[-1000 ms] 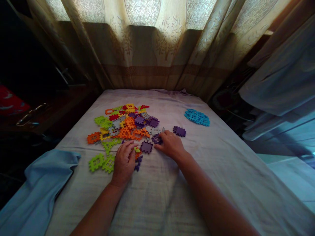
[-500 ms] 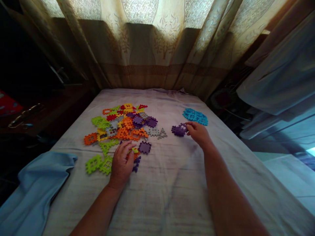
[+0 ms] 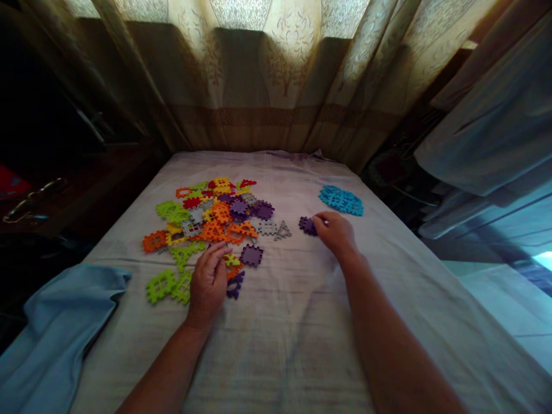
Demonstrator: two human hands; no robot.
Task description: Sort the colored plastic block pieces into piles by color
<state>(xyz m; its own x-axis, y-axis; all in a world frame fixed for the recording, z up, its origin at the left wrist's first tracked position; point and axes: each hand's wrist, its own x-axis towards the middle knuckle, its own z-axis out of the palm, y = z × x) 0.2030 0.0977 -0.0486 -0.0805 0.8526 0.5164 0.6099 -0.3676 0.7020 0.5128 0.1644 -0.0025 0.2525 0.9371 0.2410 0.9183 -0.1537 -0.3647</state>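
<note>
My right hand is closed on a purple interlocking tile with toothed edges, at the right-centre of the sheet; fingers cover part of it. Loosely curved, my left hand rests at the near edge of the mixed pile and holds nothing that I can see. Close to its fingers are a small yellow-green tile, an orange piece partly hidden, a purple curved tile and a flat purple square tile. Two green window tiles lie on its left.
A pile of orange tiles, green, yellow, red, grey and purple pieces spreads left of centre. A grey triangle tile lies between pile and right hand. Blue tiles are grouped at the far right. Light-blue cloth drapes over the left edge.
My right hand has moved slightly left and now covers more of the purple tile. My left hand stays by the pile, its fingers turned a little. The view has tilted slightly.
</note>
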